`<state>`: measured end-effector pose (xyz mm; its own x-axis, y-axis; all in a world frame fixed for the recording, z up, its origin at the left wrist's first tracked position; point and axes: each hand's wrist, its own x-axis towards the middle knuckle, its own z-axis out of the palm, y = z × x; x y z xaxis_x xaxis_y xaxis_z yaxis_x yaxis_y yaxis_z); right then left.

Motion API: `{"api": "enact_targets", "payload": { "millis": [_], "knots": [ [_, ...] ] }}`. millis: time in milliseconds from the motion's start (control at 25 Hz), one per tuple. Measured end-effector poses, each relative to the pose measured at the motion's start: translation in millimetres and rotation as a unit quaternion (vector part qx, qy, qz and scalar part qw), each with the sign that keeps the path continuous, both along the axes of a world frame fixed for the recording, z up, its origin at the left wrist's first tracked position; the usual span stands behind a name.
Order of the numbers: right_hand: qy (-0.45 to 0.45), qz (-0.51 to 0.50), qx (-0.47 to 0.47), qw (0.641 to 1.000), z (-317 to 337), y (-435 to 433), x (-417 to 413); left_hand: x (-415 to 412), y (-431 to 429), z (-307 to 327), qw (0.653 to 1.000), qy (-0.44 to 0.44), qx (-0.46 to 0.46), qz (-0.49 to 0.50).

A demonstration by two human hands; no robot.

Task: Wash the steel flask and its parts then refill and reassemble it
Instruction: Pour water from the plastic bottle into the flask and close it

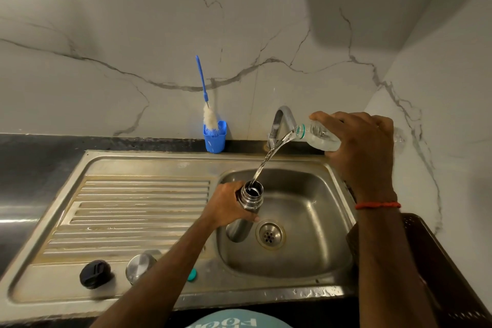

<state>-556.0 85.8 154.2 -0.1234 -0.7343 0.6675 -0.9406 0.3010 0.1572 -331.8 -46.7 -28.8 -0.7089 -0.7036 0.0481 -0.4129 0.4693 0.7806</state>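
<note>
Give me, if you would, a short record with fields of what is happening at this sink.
left hand: grips the open steel flask near its neck, in the sink basin
right hand: holds a tilted clear plastic bottle
pour: water stream runs from bottle into flask mouth
drainboard: black stopper, steel cup lid, teal bottle cap lie loose
behind sink: blue bottle brush stands in blue holder
stage: refilling; flask not yet reassembled

1 steel flask (250,198), 1 plastic bottle (322,137), 1 black stopper (95,274), 1 steel cup (139,267), 1 teal cap (192,275), 1 brush (210,117), 1 blue holder (215,140), 1 tap (283,114), 1 sink (149,157).
</note>
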Motion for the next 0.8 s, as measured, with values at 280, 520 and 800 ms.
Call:
{"api": "enact_targets", "payload": {
  "millis": [280, 520, 800],
  "knots": [
    [-0.002, 0.012, -0.01, 1.0, 1, 1, -1, 3, -1, -3, 1.0, 0.004, 0.004, 0.006],
    [-0.003, 0.008, -0.013, 1.0, 4, 2, -1, 3, -2, -7, 1.0, 0.002, 0.005, 0.012],
    [0.004, 0.008, -0.013, 1.0, 8, -1, -2, 5, -1, -12, 1.0, -0.007, 0.006, 0.018]
  ]
}}
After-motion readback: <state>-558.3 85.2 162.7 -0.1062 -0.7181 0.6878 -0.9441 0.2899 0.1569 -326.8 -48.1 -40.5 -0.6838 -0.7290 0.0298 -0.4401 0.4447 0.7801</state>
